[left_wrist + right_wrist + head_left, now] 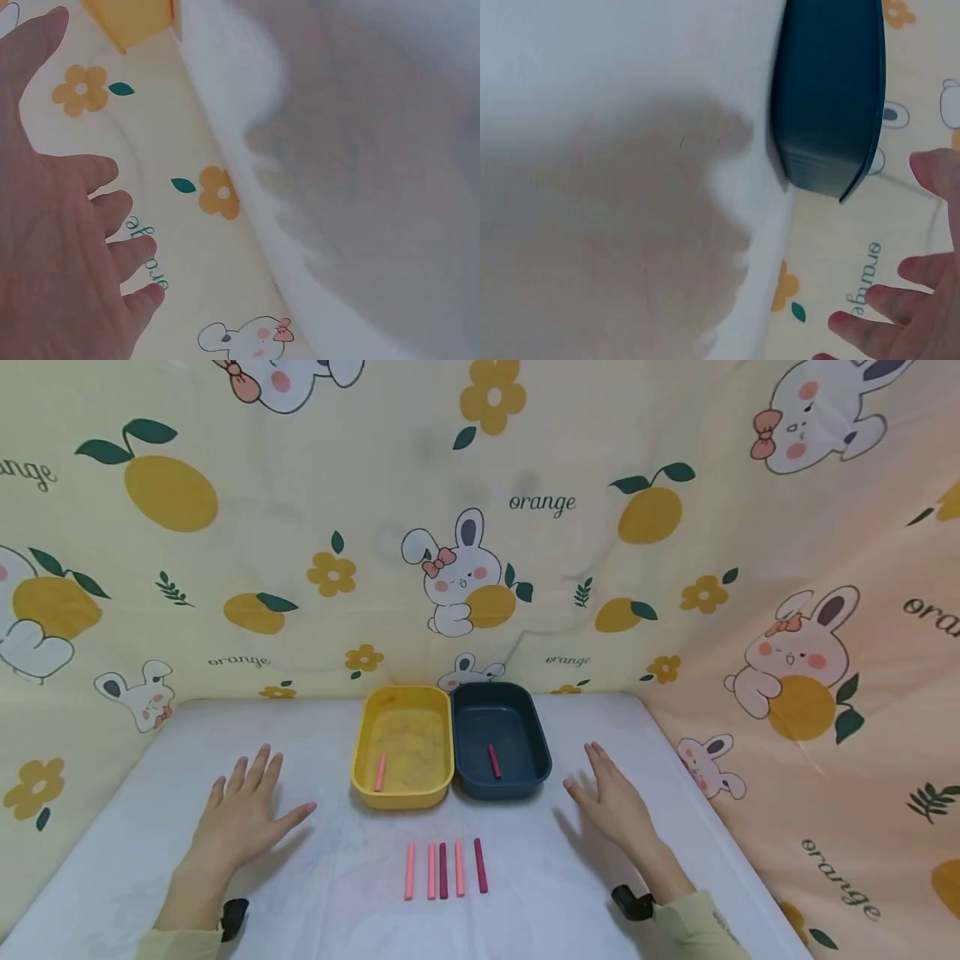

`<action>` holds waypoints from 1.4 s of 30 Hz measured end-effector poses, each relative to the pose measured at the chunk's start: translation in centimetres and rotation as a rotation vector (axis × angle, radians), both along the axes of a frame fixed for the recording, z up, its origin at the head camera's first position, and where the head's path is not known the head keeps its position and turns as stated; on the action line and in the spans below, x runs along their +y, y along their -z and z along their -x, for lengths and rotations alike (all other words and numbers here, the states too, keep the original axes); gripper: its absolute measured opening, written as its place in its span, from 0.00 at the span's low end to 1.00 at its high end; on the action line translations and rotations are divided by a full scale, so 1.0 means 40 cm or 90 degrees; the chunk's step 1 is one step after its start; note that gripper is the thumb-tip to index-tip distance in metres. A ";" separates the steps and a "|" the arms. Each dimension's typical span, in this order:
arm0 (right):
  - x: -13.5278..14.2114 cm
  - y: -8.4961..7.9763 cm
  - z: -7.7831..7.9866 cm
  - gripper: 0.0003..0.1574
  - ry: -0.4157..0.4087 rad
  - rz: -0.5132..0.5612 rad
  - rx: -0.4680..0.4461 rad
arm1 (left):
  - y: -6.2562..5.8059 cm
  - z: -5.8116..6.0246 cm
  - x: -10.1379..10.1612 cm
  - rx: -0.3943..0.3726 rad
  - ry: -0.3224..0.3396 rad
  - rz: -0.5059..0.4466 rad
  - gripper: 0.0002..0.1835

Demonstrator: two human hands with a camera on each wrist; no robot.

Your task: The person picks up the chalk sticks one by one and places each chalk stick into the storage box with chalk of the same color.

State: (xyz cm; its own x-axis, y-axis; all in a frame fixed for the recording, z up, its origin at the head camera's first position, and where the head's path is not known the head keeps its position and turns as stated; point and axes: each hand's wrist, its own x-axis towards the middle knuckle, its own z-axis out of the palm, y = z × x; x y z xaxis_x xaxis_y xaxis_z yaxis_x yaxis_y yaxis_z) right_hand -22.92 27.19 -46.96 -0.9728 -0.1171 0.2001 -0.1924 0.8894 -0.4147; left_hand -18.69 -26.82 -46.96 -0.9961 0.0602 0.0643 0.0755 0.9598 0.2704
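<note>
My left hand is at the left of the table with its fingers spread, holding nothing. On the other side my right hand also holds nothing, its fingers straight, beside the dark blue bin. A yellow bin stands against the blue one. One light pink stick lies in the yellow bin, and one dark red stick lies in the blue bin. In front of the bins is a row of several sticks, light pink and dark red, lying roughly parallel. They look like crayons or chalk.
A white cloth covers the table. Behind it and at the sides hangs a cream curtain printed with rabbits, oranges and flowers. Each wrist carries a black strap-like device, one of them on the right wrist.
</note>
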 end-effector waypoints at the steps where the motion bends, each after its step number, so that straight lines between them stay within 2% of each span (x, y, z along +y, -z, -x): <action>1: -0.002 0.000 -0.002 0.51 0.004 0.014 -0.001 | -0.003 0.003 0.005 0.004 0.003 0.000 0.60; 9: -0.027 0.011 -0.007 0.43 -0.008 0.113 0.058 | -0.025 0.027 0.039 0.041 0.033 0.004 0.59; 15: -0.059 0.011 -0.019 0.39 -0.020 0.163 0.069 | -0.041 0.036 0.066 0.054 0.052 0.006 0.58; 22: -0.097 0.016 -0.038 0.30 -0.043 0.212 0.085 | -0.052 0.056 0.107 0.066 0.071 0.016 0.56; 30: -0.153 0.028 -0.067 0.26 -0.090 0.241 0.072 | -0.056 0.075 0.153 0.076 0.096 0.028 0.56; 36: -0.191 0.031 -0.078 0.26 -0.118 0.234 0.032 | -0.055 0.091 0.181 0.074 0.113 0.026 0.57; 42: -0.222 0.032 -0.082 0.25 -0.148 0.218 -0.018 | -0.039 0.101 0.210 0.064 0.121 0.020 0.56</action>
State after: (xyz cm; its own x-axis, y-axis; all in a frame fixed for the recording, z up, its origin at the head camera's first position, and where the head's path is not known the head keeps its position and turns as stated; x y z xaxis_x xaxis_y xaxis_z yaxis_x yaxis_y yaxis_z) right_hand -19.66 18.33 -48.23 -0.9338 -0.2663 0.2391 -0.3565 0.6330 -0.6872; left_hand -22.72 -18.43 -45.42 -0.9552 0.2497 0.1585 0.2809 0.9337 0.2220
